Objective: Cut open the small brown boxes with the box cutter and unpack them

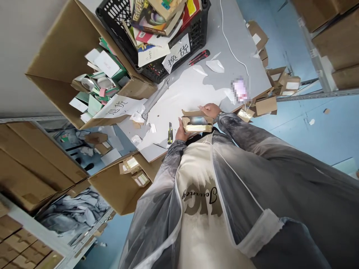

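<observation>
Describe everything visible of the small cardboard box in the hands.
The small box is brown, oblong and apparently cardboard, its top open, with a flap raised along the far side. A pale strip runs along its near side. Inside lies something bluish, too blurred to identify. The left hand holds its left end; the right hand touches its far right corner, near the table's edge.

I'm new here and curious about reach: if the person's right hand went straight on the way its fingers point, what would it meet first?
Most likely the small open cardboard box, which the right hand seems to touch; depth is hard to judge from this one view.
</observation>
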### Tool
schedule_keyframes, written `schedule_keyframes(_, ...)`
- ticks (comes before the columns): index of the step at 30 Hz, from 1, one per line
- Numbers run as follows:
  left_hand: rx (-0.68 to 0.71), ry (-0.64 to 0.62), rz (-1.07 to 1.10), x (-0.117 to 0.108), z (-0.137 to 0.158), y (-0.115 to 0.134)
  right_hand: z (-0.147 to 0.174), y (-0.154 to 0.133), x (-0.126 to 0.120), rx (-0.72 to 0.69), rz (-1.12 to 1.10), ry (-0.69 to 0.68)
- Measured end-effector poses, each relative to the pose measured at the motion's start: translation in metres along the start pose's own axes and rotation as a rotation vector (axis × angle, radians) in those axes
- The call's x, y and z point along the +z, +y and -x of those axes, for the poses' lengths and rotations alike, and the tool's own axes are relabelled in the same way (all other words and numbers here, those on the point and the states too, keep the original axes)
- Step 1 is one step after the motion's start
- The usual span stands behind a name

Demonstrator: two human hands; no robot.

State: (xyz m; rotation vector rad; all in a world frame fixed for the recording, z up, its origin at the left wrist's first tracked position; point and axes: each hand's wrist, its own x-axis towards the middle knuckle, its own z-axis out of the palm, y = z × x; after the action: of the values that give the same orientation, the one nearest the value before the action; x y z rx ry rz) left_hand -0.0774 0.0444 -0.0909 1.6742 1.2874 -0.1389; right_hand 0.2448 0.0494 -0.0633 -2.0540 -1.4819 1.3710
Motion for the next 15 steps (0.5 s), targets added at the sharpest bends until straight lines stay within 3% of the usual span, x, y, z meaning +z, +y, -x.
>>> schedule_keyframes(3, -0.162, -0.013, -0.168, -0.002, 0.004, 0.016, 0.024, 0.017, 0.002, -0.133, -0.145, 0.008)
schedule_keyframes(6, -0.169, -0.044, -0.340, -0.010, 0.002, 0.032, 0.042, 0.037, 0.000, -0.186, -0.339, 0.030)
schedule_keyframes(11, -0.189, 0.047, -0.301, -0.020, -0.023, 0.043, 0.033, 0.057, -0.007, 0.003, -0.466, 0.076)
schedule_keyframes(15, -0.281, 0.155, -0.050, -0.020, -0.055, 0.036, 0.014, 0.042, -0.006, 0.211, -0.473, -0.014)
